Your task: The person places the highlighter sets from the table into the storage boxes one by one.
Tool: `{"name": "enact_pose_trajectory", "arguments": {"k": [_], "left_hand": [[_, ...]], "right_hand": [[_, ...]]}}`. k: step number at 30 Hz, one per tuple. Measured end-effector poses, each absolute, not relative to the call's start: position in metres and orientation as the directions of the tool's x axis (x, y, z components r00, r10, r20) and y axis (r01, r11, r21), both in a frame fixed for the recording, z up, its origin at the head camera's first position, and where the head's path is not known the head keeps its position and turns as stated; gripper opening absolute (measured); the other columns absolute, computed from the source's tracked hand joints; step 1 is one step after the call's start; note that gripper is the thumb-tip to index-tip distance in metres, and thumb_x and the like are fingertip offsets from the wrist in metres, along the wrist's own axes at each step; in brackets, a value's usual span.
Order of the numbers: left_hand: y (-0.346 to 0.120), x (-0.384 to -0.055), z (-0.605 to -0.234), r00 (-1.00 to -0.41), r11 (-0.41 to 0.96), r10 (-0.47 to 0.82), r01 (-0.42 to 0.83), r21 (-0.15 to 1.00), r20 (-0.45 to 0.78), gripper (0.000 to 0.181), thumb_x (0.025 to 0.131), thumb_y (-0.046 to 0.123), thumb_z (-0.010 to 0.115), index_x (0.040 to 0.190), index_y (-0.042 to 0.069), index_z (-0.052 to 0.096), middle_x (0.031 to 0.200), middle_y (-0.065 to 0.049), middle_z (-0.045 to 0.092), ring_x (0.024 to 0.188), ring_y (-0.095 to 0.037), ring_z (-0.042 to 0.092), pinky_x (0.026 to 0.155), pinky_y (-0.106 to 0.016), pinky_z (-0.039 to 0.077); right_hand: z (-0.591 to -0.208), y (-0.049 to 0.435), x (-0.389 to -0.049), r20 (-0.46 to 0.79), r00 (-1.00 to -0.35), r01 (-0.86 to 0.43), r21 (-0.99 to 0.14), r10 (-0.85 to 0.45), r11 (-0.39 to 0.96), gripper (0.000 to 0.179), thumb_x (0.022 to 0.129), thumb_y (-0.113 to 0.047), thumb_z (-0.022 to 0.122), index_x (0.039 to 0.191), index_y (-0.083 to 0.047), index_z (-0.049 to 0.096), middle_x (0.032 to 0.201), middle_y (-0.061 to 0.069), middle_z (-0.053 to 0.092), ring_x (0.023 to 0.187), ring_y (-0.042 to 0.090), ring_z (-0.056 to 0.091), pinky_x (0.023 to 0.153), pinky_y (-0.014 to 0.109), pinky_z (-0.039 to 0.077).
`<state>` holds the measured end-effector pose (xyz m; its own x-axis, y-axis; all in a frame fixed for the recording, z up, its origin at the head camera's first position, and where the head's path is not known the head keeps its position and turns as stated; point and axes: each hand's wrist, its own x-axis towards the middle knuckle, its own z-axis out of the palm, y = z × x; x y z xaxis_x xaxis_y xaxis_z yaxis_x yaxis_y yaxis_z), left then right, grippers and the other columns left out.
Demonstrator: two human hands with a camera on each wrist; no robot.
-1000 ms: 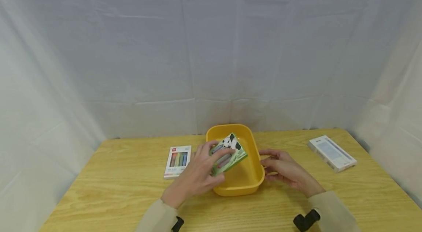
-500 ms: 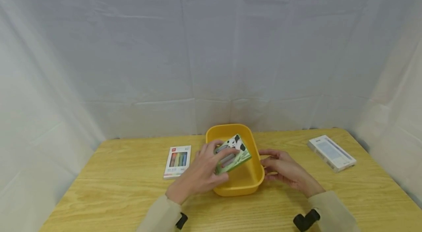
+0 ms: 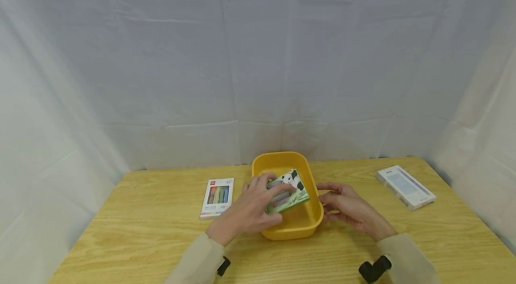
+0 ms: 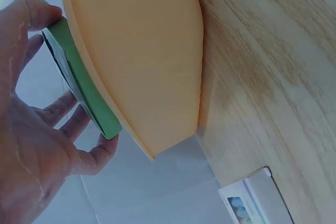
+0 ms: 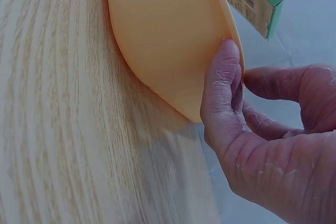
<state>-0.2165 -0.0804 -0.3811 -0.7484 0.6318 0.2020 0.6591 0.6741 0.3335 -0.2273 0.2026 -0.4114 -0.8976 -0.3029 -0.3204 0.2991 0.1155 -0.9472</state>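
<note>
Panda box (image 3: 297, 195): green w/ panda pic & window, tilted over yellow bin (image 3: 294, 233); long axis near-L to far-R, panda end pointing far-R. L hand (image 3: 255, 205) pinches box btwn thumb & fingers; R hand (image 3: 348, 207) pinches bin's R rim.

The yellow tub (image 3: 300, 219) looks like smooth molded plastic, more matt than shiny. Table (image 3: 153, 217) is wood or wood-look, streaky grain, pretty flat finish with maybe a soft sheen. The green panda box (image 3: 299, 196) looks like printed card, smooth faces, crisp folded edges. Same papery card look on the white crayon box (image 3: 217, 199) and the white-and-blue box (image 3: 406, 187). Backdrop (image 3: 258, 64) is creased sheeting, can't tell if cloth or plastic. Beige sleeves (image 3: 407, 257) look like matt cloth.
</note>
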Motion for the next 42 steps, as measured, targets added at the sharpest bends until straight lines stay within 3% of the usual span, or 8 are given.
{"name": "enact_pose_trajectory", "arguments": {"k": [15,42], "left_hand": [[-0.073,-0.223,-0.372,-0.715,0.672,0.696,0.679,0.297,0.059,0.059,0.089,0.031,0.067,0.143,0.046,0.048,0.155,-0.012,0.042,0.137,-0.033,0.043,0.100,-0.059,0.040],[-0.064,-0.229,-0.378,-0.721,0.709,0.692,0.668,0.227,-0.041,0.059,0.091,0.033,0.066,0.144,0.048,0.047,0.152,-0.012,0.044,0.131,-0.031,0.046,0.096,-0.057,0.044]], "right_hand": [[-0.409,0.201,-0.228,-0.315,-0.903,0.300,-0.949,-0.293,0.094,0.059,0.101,-0.015,0.058,0.153,0.002,0.036,0.112,0.010,0.069,0.090,0.018,0.068,0.077,0.030,0.062],[-0.412,0.202,-0.228,-0.334,-0.896,0.322,-0.943,-0.293,0.089,0.059,0.100,-0.014,0.058,0.153,0.002,0.037,0.113,0.011,0.069,0.090,0.019,0.069,0.077,0.029,0.062]]}}
